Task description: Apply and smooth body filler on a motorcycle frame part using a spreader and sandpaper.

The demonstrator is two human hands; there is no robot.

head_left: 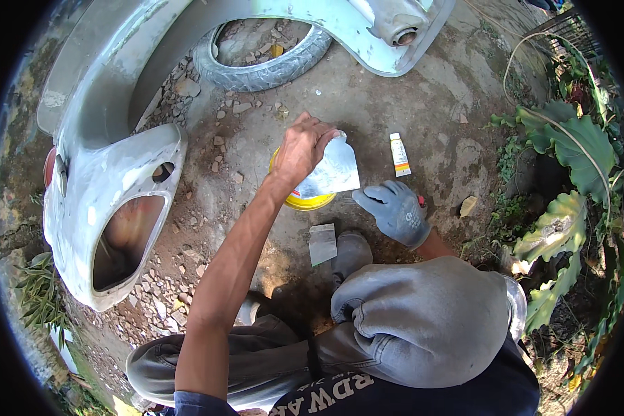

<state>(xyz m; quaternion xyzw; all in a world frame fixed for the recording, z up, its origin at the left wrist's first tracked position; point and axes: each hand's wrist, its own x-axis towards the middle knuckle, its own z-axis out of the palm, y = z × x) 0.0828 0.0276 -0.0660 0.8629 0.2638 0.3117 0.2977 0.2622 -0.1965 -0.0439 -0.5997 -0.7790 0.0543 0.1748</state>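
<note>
My bare left hand (301, 147) grips the narrowed end of a flat pale-grey plate (331, 170). The plate lies tilted over a yellow round container (310, 202), hiding most of it. Close to the plate's lower right corner is my right hand (394, 213), in a grey-blue glove with curled fingers. A small red bit (421, 200) shows beside that glove, perhaps the end of a held tool, but its kind is hidden. A white tube with yellow and orange bands (399, 155) lies on the ground beyond the glove.
A small grey rectangular piece (322, 244) lies by my shoe. Large pale vehicle body panels (111, 166) stand at the left and top, with a tyre (270, 75) beneath. Rubble (156, 301) covers ground at the left; leafy plants (565, 152) border the right.
</note>
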